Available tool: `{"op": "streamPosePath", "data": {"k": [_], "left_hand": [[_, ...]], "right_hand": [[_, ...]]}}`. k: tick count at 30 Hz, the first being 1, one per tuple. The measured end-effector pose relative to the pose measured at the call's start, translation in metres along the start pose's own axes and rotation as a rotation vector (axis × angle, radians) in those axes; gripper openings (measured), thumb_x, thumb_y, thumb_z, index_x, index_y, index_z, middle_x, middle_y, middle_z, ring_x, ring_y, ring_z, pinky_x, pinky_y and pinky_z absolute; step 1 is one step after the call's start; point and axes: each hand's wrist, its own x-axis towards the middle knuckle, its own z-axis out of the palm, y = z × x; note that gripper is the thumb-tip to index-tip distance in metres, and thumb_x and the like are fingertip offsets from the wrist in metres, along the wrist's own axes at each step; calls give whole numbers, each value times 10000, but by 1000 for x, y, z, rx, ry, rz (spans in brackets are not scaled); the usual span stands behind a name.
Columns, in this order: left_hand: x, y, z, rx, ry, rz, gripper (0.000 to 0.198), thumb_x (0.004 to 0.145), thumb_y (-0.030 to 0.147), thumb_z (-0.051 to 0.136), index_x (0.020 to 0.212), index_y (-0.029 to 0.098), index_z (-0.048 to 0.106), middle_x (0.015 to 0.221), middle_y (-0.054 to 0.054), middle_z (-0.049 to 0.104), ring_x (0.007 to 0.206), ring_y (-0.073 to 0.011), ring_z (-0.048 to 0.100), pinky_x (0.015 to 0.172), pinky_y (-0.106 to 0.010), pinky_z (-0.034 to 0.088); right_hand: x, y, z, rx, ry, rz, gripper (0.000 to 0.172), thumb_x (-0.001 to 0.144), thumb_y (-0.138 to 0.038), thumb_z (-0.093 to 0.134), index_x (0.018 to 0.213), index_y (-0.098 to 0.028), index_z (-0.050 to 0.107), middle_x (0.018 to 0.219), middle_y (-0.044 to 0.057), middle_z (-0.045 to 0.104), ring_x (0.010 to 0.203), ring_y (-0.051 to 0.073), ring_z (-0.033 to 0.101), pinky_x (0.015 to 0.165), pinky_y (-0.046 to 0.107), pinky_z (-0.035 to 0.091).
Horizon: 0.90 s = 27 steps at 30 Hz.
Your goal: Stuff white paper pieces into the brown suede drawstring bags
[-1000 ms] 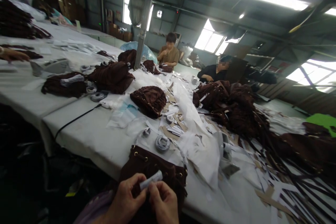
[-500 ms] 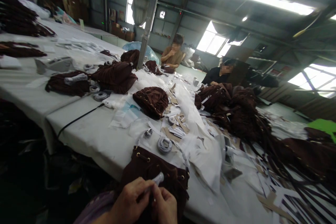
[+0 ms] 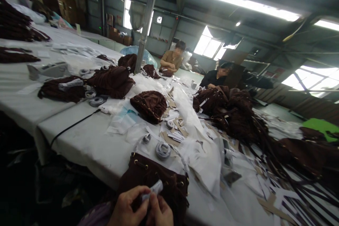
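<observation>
Close to my body, at the table's front edge, lies a dark brown drawstring bag (image 3: 152, 169) with gold eyelets along its top. Over it my left hand (image 3: 129, 204) and my right hand (image 3: 160, 210) meet, fingers pinched together. Between them is a small whitish, plastic-looking wrapped piece (image 3: 156, 187), its upper end sticking out past the fingertips. Both hands appear to grip it; its lower part is hidden. Just beyond the bag sit a grey coiled strap (image 3: 163, 150) and a smaller grey roll (image 3: 146, 138).
Another brown bag (image 3: 148, 106) rests mid-table beside loose cards and white film (image 3: 185, 109). A tape dispenser (image 3: 228, 162) stands to the right, near a large heap of brown bags (image 3: 230, 109). A metal post (image 3: 147, 24) rises behind. Two people (image 3: 172, 58) sit across the table.
The view has shifted slightly, so the scene sits a little further left. My hands stay together over the bag, and more of the whitish piece shows between the fingers.
</observation>
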Motion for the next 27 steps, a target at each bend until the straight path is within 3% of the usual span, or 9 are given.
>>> {"op": "streamPosePath", "data": {"k": [5,9,12,14,17,20,23,25,27], "left_hand": [[6,1,2,-548,-96,-366,319,683,382,744,874,144,648,564,24,593,382,-53,431,370,-158,327],[13,7,0,-965,-61,-688,314,646,204,784,894,115,614,597,13,597,391,-29,466,361,-108,309],[16,15,-2,-1160,-38,-911,157,760,108,671,893,88,592,578,6,577,398,-27,498,355,-80,306],[16,20,-2,-1214,-87,-979,50,818,100,607,850,86,571,556,11,563,382,-11,480,360,-68,302],[15,22,-6,-1016,-224,-899,119,840,195,612,906,122,545,570,8,589,363,-14,461,348,-74,277],[21,16,-20,-547,-263,-599,356,837,440,587,1040,156,519,623,-14,631,350,-60,469,315,-123,263],[37,6,-44,-177,-63,-275,473,799,538,580,1090,170,517,677,7,620,454,-93,525,400,-169,385],[48,-1,-57,-28,85,-174,508,779,557,585,1121,188,512,735,8,616,591,-136,588,517,-214,469],[57,-7,-65,111,202,-136,578,743,579,602,1165,197,500,840,-20,628,720,-187,625,610,-271,510]], "right_hand": [[1,5,3,117,-82,-41,663,548,-783,644,695,-137,608,339,-61,422,288,42,298,318,172,199],[0,2,5,150,-79,-139,621,561,-731,689,757,-146,616,450,-43,500,339,47,323,338,183,215],[-3,1,8,67,-72,-212,542,626,-658,699,811,-150,651,500,-38,525,375,58,334,362,195,251],[-6,0,7,0,-61,-226,487,674,-630,673,790,-156,665,497,-41,514,393,64,334,381,199,278],[-8,-9,-13,-137,28,-268,456,702,-619,641,724,-164,669,482,-35,511,411,84,374,412,211,324],[-1,-30,-57,-256,314,-327,480,702,-639,612,805,-174,673,539,-16,576,459,121,455,464,230,392],[16,-53,-100,-354,504,-254,576,685,-677,559,937,-169,663,791,60,692,721,222,618,673,295,486],[30,-62,-113,-462,485,-205,622,665,-685,538,963,-156,672,964,114,704,947,301,617,834,361,465],[42,-64,-112,-537,376,-197,618,673,-668,529,959,-141,678,1007,130,703,1014,326,604,894,391,442]]}}
